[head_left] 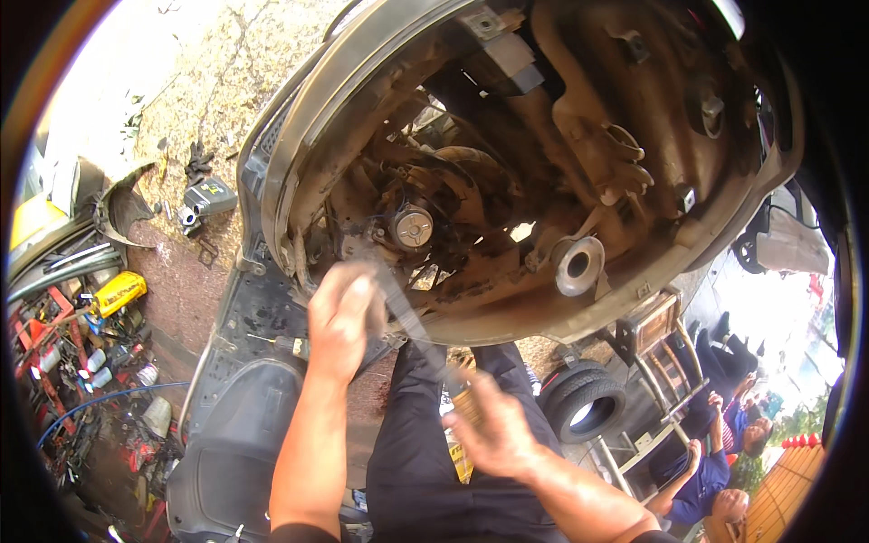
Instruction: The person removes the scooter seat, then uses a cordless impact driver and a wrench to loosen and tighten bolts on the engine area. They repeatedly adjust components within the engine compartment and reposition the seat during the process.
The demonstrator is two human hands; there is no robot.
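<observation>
My right hand (503, 430) is closed round the handle of a long flat file (409, 319), whose grey blade slants up and left and is smeared by motion. Close beside the blade's far end, my left hand (339, 328) has its fingers curled and blurred; what they grip, if anything, is hidden. Both hands are at the near edge of a large, brown-stained vehicle shell (525, 317) with its inner side showing. Inside it, a round metal cap with a cross-shaped face (414, 228) sits just beyond the blade.
A black seat (233, 443) stands left of my legs, with a screwdriver-like tool (288, 345) above it. Tools and parts lie heaped at far left around a yellow box (119, 293). Tyres (588, 398) and a metal frame (647, 443) stand right; people (711, 480) sit beyond.
</observation>
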